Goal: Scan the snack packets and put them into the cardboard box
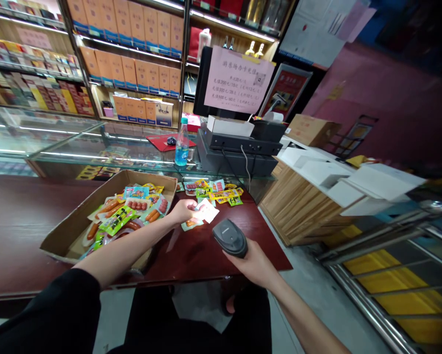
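My left hand (183, 210) pinches a small snack packet (205, 211), held white side up just above the dark red table (17, 221). My right hand (253, 264) grips a black handheld barcode scanner (230, 237), its head pointing toward the packet from a short way off. A shallow cardboard box (71, 230) left of my left hand holds several sausage and snack packets (127, 216). More colourful packets (215, 191) lie in a loose row on the table beyond the held packet.
A glass display counter (95, 147) runs behind the table, with a blue water bottle (181, 142) on it. A black till unit (239, 147) with a pink notice (237, 78) stands at right. Shelves of orange boxes fill the back wall. A wooden counter (298, 206) sits at right.
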{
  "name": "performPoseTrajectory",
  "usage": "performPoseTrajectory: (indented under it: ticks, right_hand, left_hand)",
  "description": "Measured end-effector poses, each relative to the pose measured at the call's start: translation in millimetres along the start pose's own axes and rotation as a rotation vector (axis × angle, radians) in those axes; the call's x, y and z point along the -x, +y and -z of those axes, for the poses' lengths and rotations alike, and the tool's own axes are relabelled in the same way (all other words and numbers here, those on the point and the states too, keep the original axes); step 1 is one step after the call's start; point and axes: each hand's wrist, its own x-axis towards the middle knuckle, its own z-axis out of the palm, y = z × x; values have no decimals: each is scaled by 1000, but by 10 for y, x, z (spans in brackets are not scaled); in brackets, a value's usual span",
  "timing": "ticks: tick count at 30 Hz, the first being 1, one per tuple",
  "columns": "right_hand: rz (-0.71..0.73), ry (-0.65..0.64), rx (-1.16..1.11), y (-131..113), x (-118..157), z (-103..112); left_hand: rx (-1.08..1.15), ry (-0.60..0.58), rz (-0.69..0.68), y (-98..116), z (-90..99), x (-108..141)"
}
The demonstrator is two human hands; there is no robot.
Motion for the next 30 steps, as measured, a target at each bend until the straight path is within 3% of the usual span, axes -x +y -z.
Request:
performPoseTrajectory:
  ticks: [8, 14, 18, 21, 24, 27, 30]
  right_hand:
    - [46, 1, 0, -80, -10, 11]
    - [-12, 51, 21, 72, 47, 64]
    - [-43, 64, 40, 151, 101, 126]
    - [-53, 66, 40, 180, 128, 147]
    - [-57, 55, 31, 213, 142, 129]
    - [-57, 30, 26, 238, 148, 93]
    - [-51, 9, 7, 238, 150, 61]
  left_hand:
    - [4, -27, 26, 6, 16, 4]
    - [49, -6, 47, 44, 0, 23]
    - [72, -51, -10, -8, 37, -26]
    - [-36, -94, -95, -112, 74, -94]
    - [-291, -84, -158, -182, 98, -124]
    - [-544, -34, -209, -146, 90, -89]
    - [-627, -13, -278, -77, 56, -35]
